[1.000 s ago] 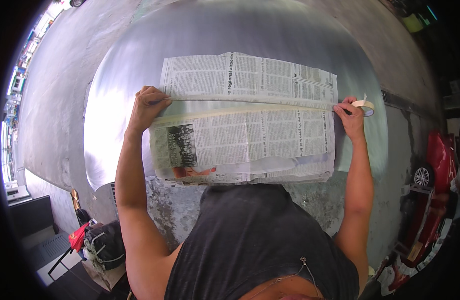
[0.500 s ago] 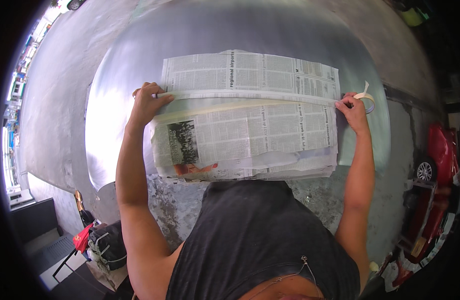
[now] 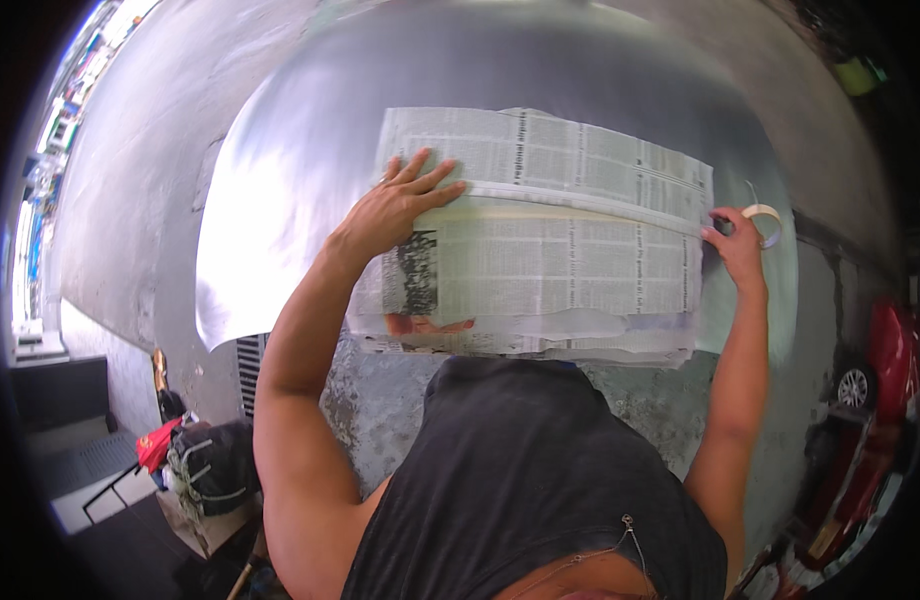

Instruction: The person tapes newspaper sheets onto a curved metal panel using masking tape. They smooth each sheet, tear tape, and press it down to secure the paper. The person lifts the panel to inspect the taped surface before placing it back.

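Sheets of newspaper (image 3: pixel 580 275) lie layered before me on a large, shiny silver-grey sheet (image 3: pixel 280 220). Across them runs a narrow pale folded strip (image 3: pixel 590 205), with a band of cream masking tape (image 3: pixel 510 214) just below it. My left hand (image 3: pixel 395 205) rests open over the strip's left end, fingers spread on the paper. At the right edge, my right hand (image 3: pixel 737 245) is closed, thumb and fingertips pinching the strip's end. A roll of masking tape (image 3: pixel 770 225) with a loose tail sits against the back of its fingers; how it is held is partly hidden.
Concrete floor (image 3: pixel 165 230) surrounds the shiny sheet. At the lower left stand a dark bag (image 3: pixel 220 465), a red cloth (image 3: pixel 158 445) and a cardboard box (image 3: pixel 205 525). A red vehicle (image 3: pixel 892 350) with a silver wheel is at the far right.
My left hand has let go of the strip's left end and moved right, now flat on it with fingers spread. My right hand stays at the right end. The whole view has shifted slightly.
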### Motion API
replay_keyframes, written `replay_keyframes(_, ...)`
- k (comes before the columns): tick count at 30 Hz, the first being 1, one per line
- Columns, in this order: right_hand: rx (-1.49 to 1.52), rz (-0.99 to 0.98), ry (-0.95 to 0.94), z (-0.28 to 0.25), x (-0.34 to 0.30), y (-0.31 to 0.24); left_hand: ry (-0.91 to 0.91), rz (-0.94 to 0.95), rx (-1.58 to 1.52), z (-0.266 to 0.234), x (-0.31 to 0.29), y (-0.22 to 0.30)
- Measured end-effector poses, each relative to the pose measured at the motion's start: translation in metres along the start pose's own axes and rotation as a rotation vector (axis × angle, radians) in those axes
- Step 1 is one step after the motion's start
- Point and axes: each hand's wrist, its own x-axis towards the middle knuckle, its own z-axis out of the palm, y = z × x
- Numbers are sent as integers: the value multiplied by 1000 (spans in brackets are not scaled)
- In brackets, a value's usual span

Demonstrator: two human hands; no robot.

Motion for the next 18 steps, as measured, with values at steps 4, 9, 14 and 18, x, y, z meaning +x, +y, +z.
replay_keyframes(4, -32, 56, 0, -3, -6, -5, 32, -143, 164, 2, 14, 44)
replay_keyframes(9, -301, 15, 21, -5, -8, -24, 1, -349, -85, 14, 39, 88)
replay_keyframes(14, -319, 111, -29, -9, -6, -31, -86, -201, 78, 14, 32, 97)
replay_keyframes(18, -601, 147, 112, -10, -5, -68, -124, -214, 44, 9, 33, 97)
